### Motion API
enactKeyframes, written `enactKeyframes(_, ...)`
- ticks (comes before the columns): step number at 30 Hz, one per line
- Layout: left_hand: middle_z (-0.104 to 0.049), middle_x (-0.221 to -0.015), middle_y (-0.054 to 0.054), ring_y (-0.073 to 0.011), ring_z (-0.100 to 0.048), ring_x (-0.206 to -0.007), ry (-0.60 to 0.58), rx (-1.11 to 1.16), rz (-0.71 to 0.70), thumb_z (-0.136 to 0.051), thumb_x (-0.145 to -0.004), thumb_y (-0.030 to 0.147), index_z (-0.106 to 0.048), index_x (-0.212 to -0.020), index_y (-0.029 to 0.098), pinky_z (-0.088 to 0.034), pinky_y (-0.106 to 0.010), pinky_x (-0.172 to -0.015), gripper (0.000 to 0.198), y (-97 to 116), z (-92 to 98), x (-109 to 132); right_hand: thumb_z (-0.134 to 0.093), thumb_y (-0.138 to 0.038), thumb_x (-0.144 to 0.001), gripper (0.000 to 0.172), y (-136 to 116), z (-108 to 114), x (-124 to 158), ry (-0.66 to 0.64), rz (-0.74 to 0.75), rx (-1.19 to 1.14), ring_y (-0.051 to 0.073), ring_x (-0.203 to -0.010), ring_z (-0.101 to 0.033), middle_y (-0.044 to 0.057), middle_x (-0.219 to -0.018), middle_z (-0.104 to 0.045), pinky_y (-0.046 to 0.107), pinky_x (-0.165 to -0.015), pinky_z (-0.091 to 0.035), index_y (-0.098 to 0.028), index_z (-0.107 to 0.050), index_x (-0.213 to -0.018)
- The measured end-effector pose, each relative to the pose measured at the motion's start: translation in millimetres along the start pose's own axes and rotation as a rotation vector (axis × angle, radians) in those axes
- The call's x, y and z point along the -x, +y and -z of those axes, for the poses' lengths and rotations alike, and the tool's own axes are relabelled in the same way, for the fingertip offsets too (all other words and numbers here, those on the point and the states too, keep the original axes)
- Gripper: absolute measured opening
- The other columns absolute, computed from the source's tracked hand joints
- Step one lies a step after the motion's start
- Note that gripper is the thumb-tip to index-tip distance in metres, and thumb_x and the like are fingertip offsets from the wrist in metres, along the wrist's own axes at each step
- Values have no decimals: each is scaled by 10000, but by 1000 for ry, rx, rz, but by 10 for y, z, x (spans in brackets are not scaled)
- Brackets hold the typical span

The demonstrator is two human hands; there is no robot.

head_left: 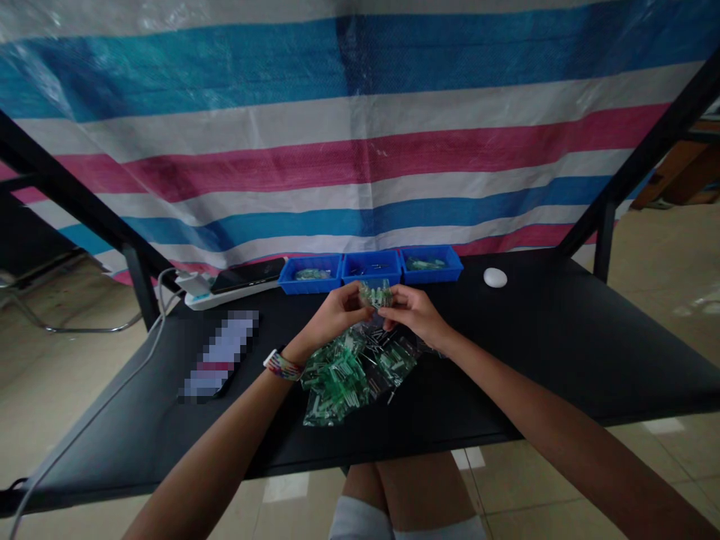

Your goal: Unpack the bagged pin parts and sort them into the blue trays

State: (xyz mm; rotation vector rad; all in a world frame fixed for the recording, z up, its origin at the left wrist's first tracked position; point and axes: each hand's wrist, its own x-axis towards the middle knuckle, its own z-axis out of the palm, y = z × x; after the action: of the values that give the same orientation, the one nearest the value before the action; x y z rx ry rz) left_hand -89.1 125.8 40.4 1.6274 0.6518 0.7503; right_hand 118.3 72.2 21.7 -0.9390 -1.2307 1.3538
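Both hands meet over the middle of the black table point(562, 345). My left hand point(331, 311) and my right hand point(413, 309) each pinch an end of a small clear packet of green parts point(376, 294), held just above the table. Below them lies a pile of clear bags with green parts point(349, 371). A beaded band circles my left wrist point(283, 366).
Three blue trays point(371, 268) stand in a row at the back of the table. A phone point(247, 275) lies on a white power strip point(225, 294) at the back left, its cable trailing off the table. A blurred flat item point(219, 356) lies left; a white round object point(495, 277) sits right.
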Motion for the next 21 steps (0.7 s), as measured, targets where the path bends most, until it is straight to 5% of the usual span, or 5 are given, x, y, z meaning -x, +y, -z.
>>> enactKeyframes(21,-735,-856,-32,-168,-691,-747,34,-55,3,-826,-850,410,-696,-1025,156,-580,-305,-741,335,31,-122,36,-937,-375,-704,314,-39,-2,42,30,4,59,163,-590,-673,19,-729,-742,312,-605,-573,-178,-742,-851)
